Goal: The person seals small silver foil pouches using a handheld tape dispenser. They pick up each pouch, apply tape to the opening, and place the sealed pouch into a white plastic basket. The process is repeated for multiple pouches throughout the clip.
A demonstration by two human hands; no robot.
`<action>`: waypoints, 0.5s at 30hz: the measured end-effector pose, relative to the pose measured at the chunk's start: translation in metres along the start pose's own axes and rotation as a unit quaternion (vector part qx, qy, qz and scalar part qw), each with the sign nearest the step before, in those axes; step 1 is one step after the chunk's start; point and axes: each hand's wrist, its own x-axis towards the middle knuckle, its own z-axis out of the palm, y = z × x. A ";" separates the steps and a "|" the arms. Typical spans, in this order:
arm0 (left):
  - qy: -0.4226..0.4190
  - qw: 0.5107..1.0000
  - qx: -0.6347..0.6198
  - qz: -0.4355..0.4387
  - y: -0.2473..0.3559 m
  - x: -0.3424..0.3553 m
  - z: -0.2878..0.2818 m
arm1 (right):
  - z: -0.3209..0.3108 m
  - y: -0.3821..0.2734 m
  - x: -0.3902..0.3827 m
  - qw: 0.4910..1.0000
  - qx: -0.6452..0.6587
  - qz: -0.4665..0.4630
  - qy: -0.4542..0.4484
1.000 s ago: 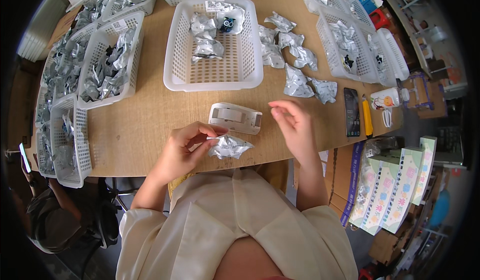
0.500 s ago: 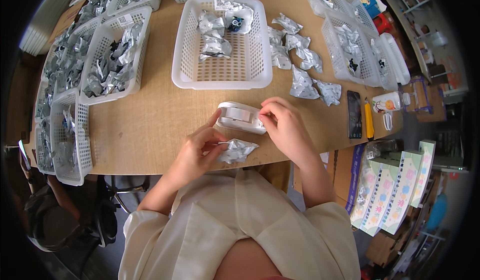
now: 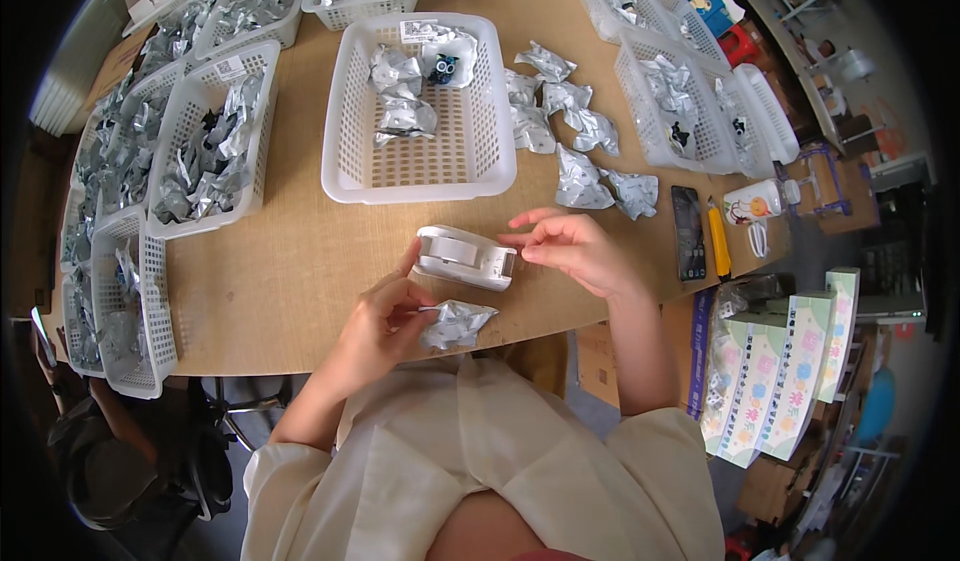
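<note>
On the table in front of me is a white tape dispenser (image 3: 464, 258), lying slightly slanted with its cutter end toward the right. My left hand (image 3: 380, 326) pinches a crumpled silver foil packet (image 3: 458, 324) between thumb and fingers, just on the near side of the dispenser. Its raised index finger reaches the dispenser's left end. Just beyond the cutter end, my right hand (image 3: 572, 251) has thumb and index finger drawn together, with the other fingers loosely stretched. Whatever lies between those fingertips is too small or clear to make out.
Beyond the dispenser stands a white basket (image 3: 420, 193) with a few foil packets and a small dark figure. Loose foil packets (image 3: 583, 179) lie to its right. Filled baskets (image 3: 160, 229) line the left. A phone (image 3: 689, 233) and yellow cutter (image 3: 719, 241) lie at the right.
My right hand has come away from the dispenser's cutter end, toward the right, leaving a small gap. My left hand keeps hold of the foil packet. The whole view has shifted slightly.
</note>
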 end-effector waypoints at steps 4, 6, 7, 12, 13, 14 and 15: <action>0.002 1.000 -0.008 -0.024 -0.001 0.001 0.000 | -0.006 0.023 0.004 1.000 -0.016 0.019 -0.003; 0.005 1.000 0.006 -0.022 0.000 0.001 0.000 | -0.007 0.031 0.005 1.000 -0.006 -0.003 -0.007; 0.007 1.000 0.013 -0.020 0.000 0.001 0.000 | -0.006 0.034 0.004 1.000 -0.001 -0.013 -0.009; 0.008 0.999 -0.022 -0.042 -0.008 -0.001 -0.002 | -0.006 0.044 -0.005 0.998 0.015 -0.038 0.046; 0.010 0.998 -0.038 -0.050 -0.008 -0.003 -0.003 | -0.006 0.042 -0.009 0.997 0.035 -0.029 0.059; 0.026 0.998 -0.045 -0.027 -0.005 -0.004 -0.002 | -0.005 0.040 -0.014 0.993 0.044 -0.043 0.099; 0.042 0.998 -0.051 -0.003 0.000 -0.006 0.000 | -0.001 0.038 -0.020 0.989 0.043 -0.062 0.124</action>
